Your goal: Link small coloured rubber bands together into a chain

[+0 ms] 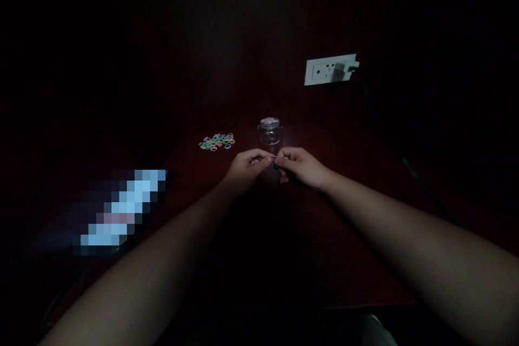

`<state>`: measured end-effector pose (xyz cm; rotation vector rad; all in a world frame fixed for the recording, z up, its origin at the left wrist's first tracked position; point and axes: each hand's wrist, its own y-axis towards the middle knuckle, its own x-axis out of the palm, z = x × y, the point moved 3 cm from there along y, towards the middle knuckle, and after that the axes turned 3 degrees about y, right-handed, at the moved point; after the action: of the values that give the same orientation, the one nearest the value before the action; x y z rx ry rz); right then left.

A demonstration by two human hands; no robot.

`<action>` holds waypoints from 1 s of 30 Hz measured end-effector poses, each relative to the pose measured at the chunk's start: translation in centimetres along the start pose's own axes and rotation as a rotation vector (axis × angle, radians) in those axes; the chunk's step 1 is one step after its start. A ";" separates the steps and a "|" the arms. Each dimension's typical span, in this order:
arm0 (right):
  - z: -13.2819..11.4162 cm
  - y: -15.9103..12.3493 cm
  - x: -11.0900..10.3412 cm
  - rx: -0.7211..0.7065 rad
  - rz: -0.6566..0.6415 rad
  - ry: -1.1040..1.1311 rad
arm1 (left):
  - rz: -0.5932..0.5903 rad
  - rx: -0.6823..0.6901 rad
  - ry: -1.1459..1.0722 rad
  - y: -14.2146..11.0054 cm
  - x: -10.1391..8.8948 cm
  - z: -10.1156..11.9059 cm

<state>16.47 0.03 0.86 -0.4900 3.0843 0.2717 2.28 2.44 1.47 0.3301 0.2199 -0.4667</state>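
Note:
Pinched between both hands is a small purplish hair tie [274, 157], mostly covered by the fingers. My left hand [248, 167] grips its left side with thumb and forefinger. On the other side, my right hand [300, 165] is closed on it, its fingertips almost meeting the left ones. Just behind the hands stands a clear jar [270, 135] with a lid on top, upright, its lower part hidden by the fingers. A loose pile of colourful hair ties [218, 142] lies to the left of the jar, apart from my hands.
The dark reddish table [348, 227] runs back to a wall with a white socket panel [320, 71] and a plug [343, 68] in it. A bright pixelated screen [130, 208] is at the left edge. A dark cable [413, 173] trails along the right.

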 end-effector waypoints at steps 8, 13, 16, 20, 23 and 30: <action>-0.1 -0.1 0.0 0.012 -0.002 0.051 | -0.012 0.022 -0.032 -0.1 0.1 0.1; -0.1 0.0 0.1 0.011 -0.004 0.047 | -0.006 -0.002 -0.042 0.0 0.0 -0.2; -0.1 0.0 0.1 0.003 0.002 0.034 | -0.004 -0.018 -0.048 0.0 -0.1 -0.6; -0.1 0.0 0.0 -0.001 0.021 0.019 | -0.047 -0.021 -0.097 0.0 0.1 -0.7; -0.1 0.0 0.0 -0.001 0.012 0.022 | -0.044 -0.023 -0.109 0.0 0.1 -0.7; -0.1 0.0 0.1 0.009 0.004 0.010 | 0.003 -0.074 -0.067 0.0 0.0 -0.5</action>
<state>16.41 -0.04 0.96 -0.4865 3.0952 0.2560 2.19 2.66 1.02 0.2424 0.1709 -0.4651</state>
